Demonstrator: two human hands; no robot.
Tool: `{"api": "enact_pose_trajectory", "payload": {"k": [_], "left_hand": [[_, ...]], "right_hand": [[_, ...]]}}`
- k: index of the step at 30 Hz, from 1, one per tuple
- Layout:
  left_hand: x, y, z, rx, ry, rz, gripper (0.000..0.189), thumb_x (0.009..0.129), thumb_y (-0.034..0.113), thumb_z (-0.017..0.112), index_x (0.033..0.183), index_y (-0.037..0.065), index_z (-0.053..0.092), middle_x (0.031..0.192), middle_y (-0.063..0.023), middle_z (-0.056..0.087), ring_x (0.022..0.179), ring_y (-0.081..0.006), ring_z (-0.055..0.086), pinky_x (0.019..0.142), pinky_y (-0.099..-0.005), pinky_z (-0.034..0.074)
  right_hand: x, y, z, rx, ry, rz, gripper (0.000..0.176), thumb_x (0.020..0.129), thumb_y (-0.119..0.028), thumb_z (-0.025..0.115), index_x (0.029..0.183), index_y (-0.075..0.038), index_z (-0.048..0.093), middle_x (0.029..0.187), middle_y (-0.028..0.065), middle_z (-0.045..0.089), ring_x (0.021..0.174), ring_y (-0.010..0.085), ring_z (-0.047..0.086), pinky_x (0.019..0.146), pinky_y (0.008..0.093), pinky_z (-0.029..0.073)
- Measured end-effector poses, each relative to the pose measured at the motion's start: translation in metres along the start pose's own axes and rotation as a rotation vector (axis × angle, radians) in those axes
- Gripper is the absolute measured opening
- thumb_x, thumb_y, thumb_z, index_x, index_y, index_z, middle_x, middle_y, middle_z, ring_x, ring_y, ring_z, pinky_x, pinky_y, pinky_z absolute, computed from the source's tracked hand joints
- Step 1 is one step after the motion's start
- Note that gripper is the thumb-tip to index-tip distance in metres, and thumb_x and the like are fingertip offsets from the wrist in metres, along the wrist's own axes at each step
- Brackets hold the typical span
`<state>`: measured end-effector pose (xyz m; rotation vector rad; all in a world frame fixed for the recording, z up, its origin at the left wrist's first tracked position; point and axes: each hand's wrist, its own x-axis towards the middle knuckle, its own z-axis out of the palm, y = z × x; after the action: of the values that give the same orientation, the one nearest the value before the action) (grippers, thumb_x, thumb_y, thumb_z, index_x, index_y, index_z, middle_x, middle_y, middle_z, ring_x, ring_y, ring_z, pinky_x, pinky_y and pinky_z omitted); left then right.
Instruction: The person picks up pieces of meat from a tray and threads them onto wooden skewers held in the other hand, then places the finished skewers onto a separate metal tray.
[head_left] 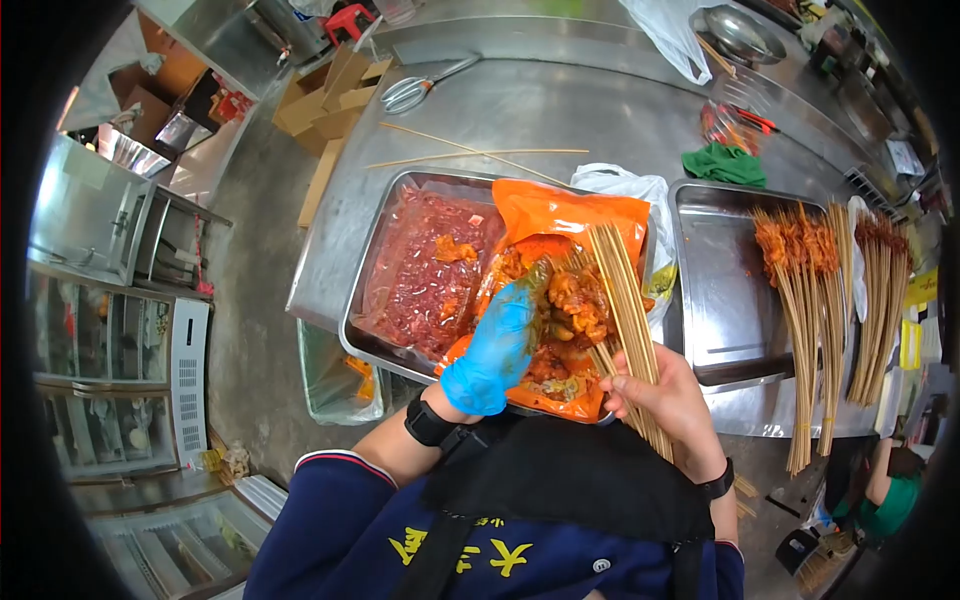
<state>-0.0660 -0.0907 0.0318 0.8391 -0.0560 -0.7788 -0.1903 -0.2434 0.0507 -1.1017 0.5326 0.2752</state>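
My left hand [500, 340], in a blue glove smeared with sauce, is closed at the near edge of a lump of red-orange marinated meat [578, 302]; its fingertips are partly hidden. This meat lies over an opened orange bag [570, 208] holding more sauced pieces. Bare and closed, my right hand [660, 395] grips a bundle of bamboo skewers [625, 290], which slants up across the bag's right side. Lower down, a few more skewers run from the meat toward my right fingers. The bag rests in a metal tray [352, 325] beside a clear bag of raw red meat [425, 270].
Right of me, a second metal tray [715, 340] carries loaded meat skewers [800, 260], with darker ones [882, 250] beyond. Scissors [408, 95], loose skewers [480, 155] and a green cloth [725, 165] lie farther back. A lined bin [335, 385] stands below left.
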Motion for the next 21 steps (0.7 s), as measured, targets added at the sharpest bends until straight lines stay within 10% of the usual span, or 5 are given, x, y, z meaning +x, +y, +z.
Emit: {"api": "enact_pose_trajectory", "payload": {"k": [21], "left_hand": [[0.012, -0.008, -0.021, 0.049, 0.045, 0.003, 0.022, 0.085, 0.01, 0.05, 0.104, 0.0, 0.057, 0.095, -0.0033, 0.06, 0.083, -0.0098, 0.056, 0.073, -0.0249, 0.047]], "right_hand": [[-0.003, -0.002, 0.008, -0.054, 0.075, -0.032, 0.018, 0.081, 0.003, 0.053, 0.098, 0.003, 0.05, 0.082, 0.011, 0.06, 0.068, 0.0119, 0.06, 0.056, 0.0212, 0.05]]}}
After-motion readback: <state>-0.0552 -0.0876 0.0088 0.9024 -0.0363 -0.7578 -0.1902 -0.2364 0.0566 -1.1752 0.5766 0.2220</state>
